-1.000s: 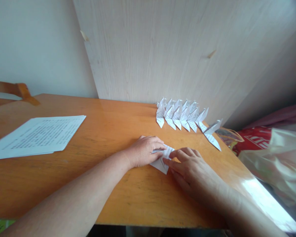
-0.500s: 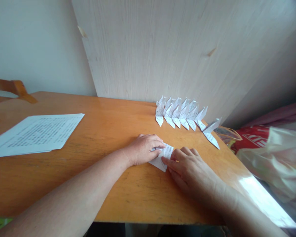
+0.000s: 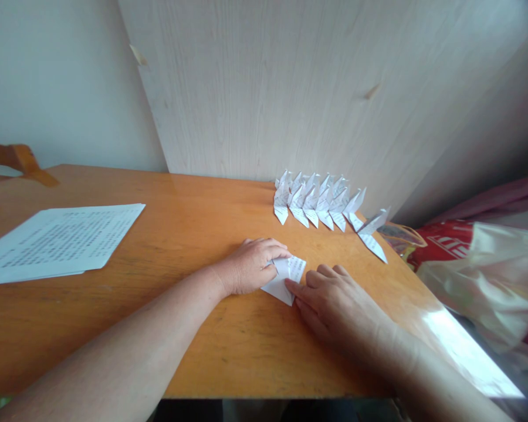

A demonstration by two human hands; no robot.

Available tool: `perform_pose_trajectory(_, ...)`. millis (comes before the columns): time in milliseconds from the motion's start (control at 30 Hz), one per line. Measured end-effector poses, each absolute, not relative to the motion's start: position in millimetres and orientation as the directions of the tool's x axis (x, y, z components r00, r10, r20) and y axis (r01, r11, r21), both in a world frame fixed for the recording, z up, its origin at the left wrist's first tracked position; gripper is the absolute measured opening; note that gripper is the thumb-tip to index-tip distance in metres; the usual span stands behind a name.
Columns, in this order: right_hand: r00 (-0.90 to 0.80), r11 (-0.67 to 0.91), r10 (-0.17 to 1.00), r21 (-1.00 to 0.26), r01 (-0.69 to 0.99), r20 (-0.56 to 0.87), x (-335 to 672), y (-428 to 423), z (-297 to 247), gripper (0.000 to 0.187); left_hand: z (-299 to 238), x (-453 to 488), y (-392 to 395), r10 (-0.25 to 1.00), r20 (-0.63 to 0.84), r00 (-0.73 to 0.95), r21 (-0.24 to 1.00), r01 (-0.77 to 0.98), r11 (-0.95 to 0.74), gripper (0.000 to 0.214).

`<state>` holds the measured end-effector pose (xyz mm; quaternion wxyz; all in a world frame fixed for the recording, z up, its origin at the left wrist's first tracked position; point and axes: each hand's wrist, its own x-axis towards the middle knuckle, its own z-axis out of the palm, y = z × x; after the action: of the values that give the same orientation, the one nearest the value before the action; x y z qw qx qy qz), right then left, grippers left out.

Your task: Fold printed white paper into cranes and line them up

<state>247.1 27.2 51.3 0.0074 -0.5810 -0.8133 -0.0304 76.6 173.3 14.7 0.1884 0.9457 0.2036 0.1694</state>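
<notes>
A small folded sheet of printed paper (image 3: 283, 285) lies flat on the table, its blank face partly up and a printed corner showing at the upper right. My left hand (image 3: 250, 266) grips its left and upper edge, thumb and fingers closed on the paper. From the right, my right hand (image 3: 330, 299) presses the outstretched index fingertip on the paper's face. The thumb is at the lower right edge, and the other fingers are curled in. What lies under my left palm is hidden.
Several folded paper figures (image 3: 325, 202) stand in rows at the back right, with one figure (image 3: 373, 234) apart nearer the edge. A stack of printed sheets (image 3: 66, 240) lies at the left of the wooden table (image 3: 193, 223). Bags (image 3: 479, 275) sit beyond the right edge.
My left thumb has drawn back to the left, so more of the paper's blank face shows. My right index finger stays on the paper. The whole view has shifted slightly.
</notes>
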Motion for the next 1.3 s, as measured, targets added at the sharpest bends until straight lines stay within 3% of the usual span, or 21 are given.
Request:
perform_pose_trajectory(367,-0.328,0.325,0.943,0.046,0.945,0.057,246,28,50,0.017,14,75,172,0.559,0.251,0.79,0.507,0.385,-0.771,0.031)
perform_pose_trajectory(833,-0.337,0.333,0.94,0.066,0.941,0.056,246,28,50,0.018,0,78,179,0.569,0.322,0.757,0.499,0.375,-0.781,0.027)
perform_pose_trajectory(1067,-0.333,0.331,0.942,0.051,0.942,0.05,246,31,49,0.015,3,78,174,0.399,0.435,0.807,0.321,0.275,-0.906,0.025)
perform_pose_trajectory(1300,-0.332,0.33,0.943,0.05,0.943,0.031,245,27,50,0.016,11,78,168,0.37,0.358,0.857,0.228,0.303,-0.925,0.025)
